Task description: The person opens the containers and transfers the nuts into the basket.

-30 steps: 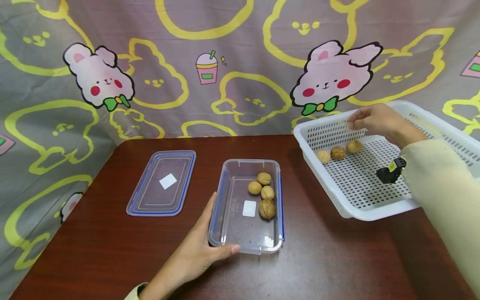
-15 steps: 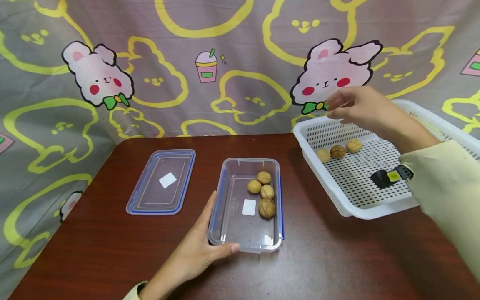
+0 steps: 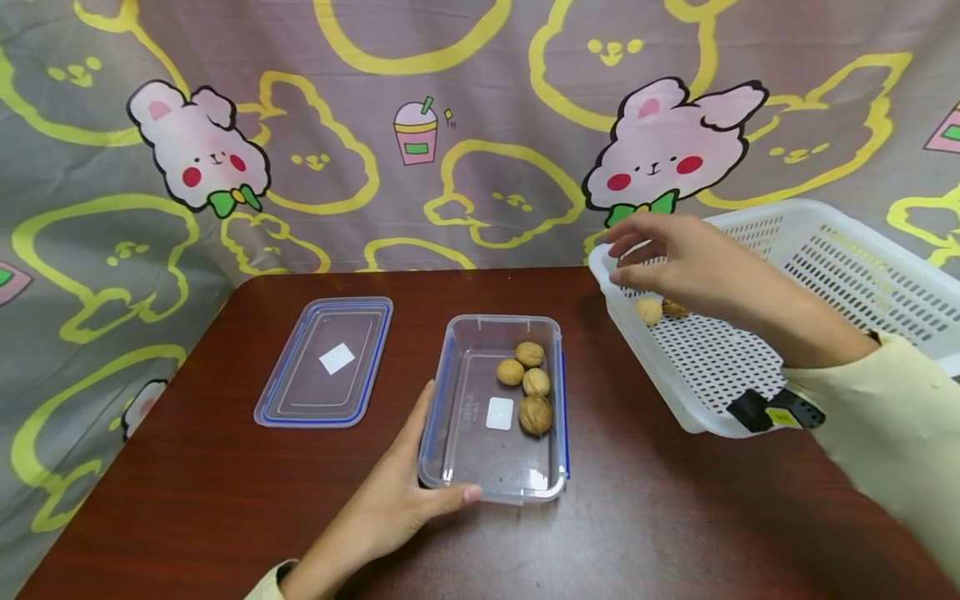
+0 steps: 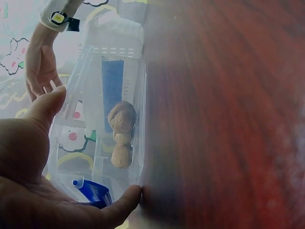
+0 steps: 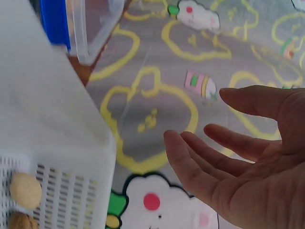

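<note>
Gripping the clear container (image 3: 480, 467) at its near left corner, the left hand (image 3: 401, 496) sets its thumb at the near side and its fingers along the left side, a hold that seems meant to keep a light box from sliding on the smooth table (image 3: 157, 500). Because that hand lies outside the walls, the box's top is free from above. Inside, four walnuts gather towards the right wall: a large brown walnut (image 3: 536, 415) nearest the person, with a pale walnut (image 3: 536, 382), a small round walnut (image 3: 511, 372) and a far walnut (image 3: 529, 354) beyond it.

The right hand (image 3: 663, 254) holds nothing, its fingers loosely bent and the thumb well apart from them, as the right wrist view shows. It appears at the far left corner of the white basket (image 3: 660, 375), though how high above the rim is hard to judge. In the basket sit a cream walnut (image 3: 649, 312) and a darker walnut (image 3: 674, 309), the latter partly covered by the hand. Standing on the right, the basket suits that arm's reach; the blue-edged lid (image 3: 322, 371) lies flat on the left, apart from the box, leaving its mouth uncovered
</note>
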The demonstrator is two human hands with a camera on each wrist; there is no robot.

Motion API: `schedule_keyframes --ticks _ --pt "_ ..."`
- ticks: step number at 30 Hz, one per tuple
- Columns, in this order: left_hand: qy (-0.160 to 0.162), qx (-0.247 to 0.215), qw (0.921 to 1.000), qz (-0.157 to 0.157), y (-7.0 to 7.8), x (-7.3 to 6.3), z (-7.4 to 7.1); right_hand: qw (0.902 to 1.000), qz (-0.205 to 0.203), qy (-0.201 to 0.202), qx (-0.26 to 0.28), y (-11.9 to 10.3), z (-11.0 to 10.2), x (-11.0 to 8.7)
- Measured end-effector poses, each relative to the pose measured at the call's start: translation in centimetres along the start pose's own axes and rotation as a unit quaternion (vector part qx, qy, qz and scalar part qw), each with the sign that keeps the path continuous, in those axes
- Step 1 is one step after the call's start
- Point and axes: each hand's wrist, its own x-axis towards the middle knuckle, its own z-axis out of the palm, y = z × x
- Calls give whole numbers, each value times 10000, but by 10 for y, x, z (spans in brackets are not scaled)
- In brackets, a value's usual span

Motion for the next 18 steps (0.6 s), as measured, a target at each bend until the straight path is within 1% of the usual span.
schedule_keyframes --ticks 4,10,14,18 --pt "-16 -5 10000 9 -1 0 0 9998 -216 -14 -19 -10 15 -8" --pt "8 -61 9999 -134 -3 2 0 9988 -435 63 226 -28 45 -17" --pt "-34 -61 10000 -48 -2 2 0 9969 -618 131 471 -35 63 -23" --pt "-63 -30 10000 38 -1 2 0 9934 -896 182 687 -35 80 -21"
